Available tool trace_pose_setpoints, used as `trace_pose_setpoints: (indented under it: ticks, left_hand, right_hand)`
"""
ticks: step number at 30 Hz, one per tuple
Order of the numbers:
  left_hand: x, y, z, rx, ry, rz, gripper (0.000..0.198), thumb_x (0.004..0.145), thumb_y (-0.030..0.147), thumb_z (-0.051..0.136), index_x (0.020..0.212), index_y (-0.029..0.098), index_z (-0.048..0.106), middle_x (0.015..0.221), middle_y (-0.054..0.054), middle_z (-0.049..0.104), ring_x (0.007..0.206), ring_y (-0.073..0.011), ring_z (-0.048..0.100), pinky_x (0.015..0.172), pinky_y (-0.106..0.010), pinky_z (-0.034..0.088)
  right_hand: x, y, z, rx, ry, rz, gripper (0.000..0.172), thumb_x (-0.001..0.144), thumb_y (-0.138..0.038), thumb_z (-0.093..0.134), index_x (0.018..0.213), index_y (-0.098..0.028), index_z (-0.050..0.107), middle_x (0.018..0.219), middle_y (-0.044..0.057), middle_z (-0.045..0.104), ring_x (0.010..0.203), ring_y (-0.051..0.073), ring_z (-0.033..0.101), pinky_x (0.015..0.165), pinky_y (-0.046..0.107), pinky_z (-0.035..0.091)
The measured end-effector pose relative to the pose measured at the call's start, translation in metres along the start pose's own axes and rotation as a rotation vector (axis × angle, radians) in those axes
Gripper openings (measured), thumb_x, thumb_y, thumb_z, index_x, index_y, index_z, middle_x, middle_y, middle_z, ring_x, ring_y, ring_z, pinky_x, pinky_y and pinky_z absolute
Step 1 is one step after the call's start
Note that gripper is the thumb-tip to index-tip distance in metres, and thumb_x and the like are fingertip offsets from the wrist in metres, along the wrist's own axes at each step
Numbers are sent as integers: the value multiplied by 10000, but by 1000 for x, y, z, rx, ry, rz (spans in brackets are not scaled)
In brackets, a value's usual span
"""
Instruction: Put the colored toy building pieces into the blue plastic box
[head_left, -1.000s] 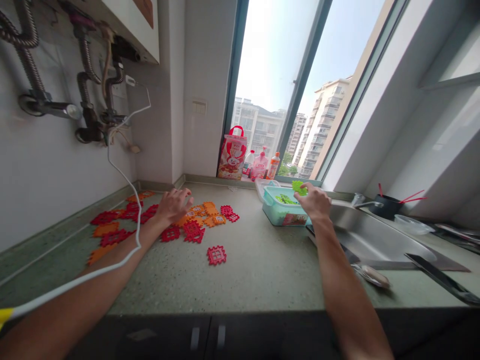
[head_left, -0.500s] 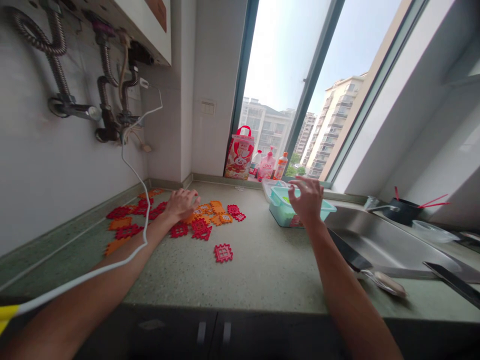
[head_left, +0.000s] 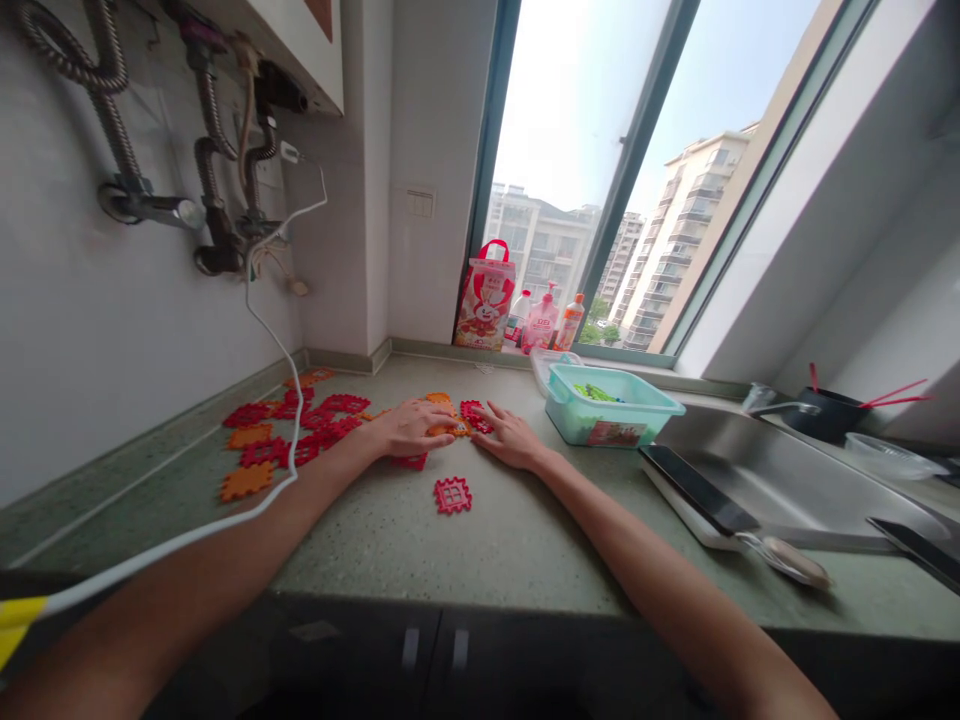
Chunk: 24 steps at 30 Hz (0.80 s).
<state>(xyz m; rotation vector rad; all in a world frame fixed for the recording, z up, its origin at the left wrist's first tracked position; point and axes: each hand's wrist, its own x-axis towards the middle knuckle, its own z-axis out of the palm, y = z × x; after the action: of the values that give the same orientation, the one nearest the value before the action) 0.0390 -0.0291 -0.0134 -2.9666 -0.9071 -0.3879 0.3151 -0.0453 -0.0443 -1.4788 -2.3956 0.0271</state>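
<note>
My left hand (head_left: 412,428) lies palm down with fingers stretched over several orange and red notched plastic building pieces, hiding part of them. An orange piece (head_left: 439,400) shows just beyond its fingers. From the other side, my right hand (head_left: 511,440) rests low on the counter with its fingers apart, the tips touching a red piece (head_left: 472,412). Nearer me, a single red square piece (head_left: 453,495) with a window-like grid lies flat. More red pieces (head_left: 330,420) and an orange piece (head_left: 247,481) are spread to the left of my left hand.
A turquoise plastic box (head_left: 600,432) with green pieces inside stands right of my hands, its clear lid behind it. A white cable (head_left: 295,440) hangs across the left pieces. A black phone-like slab (head_left: 697,490) lies beside the steel sink (head_left: 795,480).
My right hand has come from above the turquoise box down and left to the counter pieces. My left hand has slid right across the pieces.
</note>
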Motion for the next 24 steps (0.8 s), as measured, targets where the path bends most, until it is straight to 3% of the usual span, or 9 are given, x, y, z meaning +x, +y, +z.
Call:
trace_pose_setpoints:
  ticks: [3, 6, 12, 18, 24]
  left_hand:
    - [-1, -1, 2, -19, -4, -19, 441, 1014, 547, 512, 1366, 341, 680, 1467, -32, 643, 1333, -246, 591, 1141, -345, 388]
    - [-2, -4, 0, -29, 20, -51, 413, 962, 544, 596, 1283, 310, 709, 1358, -52, 702, 1236, -259, 641, 1070, -340, 436]
    - [-2, -4, -2, -26, 48, -84, 326, 937, 532, 630, 1112, 275, 729, 1146, -53, 747, 1048, -248, 685, 936, -322, 477]
    - [-2, -7, 1, -20, 60, -98, 321, 927, 526, 637, 1089, 261, 718, 1134, -48, 744, 1036, -240, 684, 906, -312, 478]
    - [-1, -7, 0, 12, 54, -115, 309, 925, 517, 628, 1078, 266, 724, 1146, -42, 758, 1047, -234, 688, 907, -309, 472]
  right_hand:
    - [-1, 2, -6, 84, 14, -62, 461, 1013, -530, 571, 1395, -278, 633, 1468, 110, 613, 1335, 276, 578, 1125, 428, 423]
    - [-3, 4, -11, 133, 44, -58, 355, 973, -507, 649, 1193, -232, 697, 1235, 98, 720, 1125, 237, 666, 993, 361, 489]
    - [-5, 12, -19, 127, 58, -3, 244, 933, -461, 710, 1001, -227, 728, 1016, 62, 769, 918, 213, 693, 838, 302, 491]
    - [-3, 3, -26, 116, 58, 107, 144, 852, -343, 757, 940, -229, 751, 884, 34, 778, 770, 192, 679, 697, 268, 456]
    - [-4, 4, -27, 121, 67, 96, 215, 756, -251, 785, 969, -238, 759, 877, 28, 773, 806, 211, 676, 727, 289, 474]
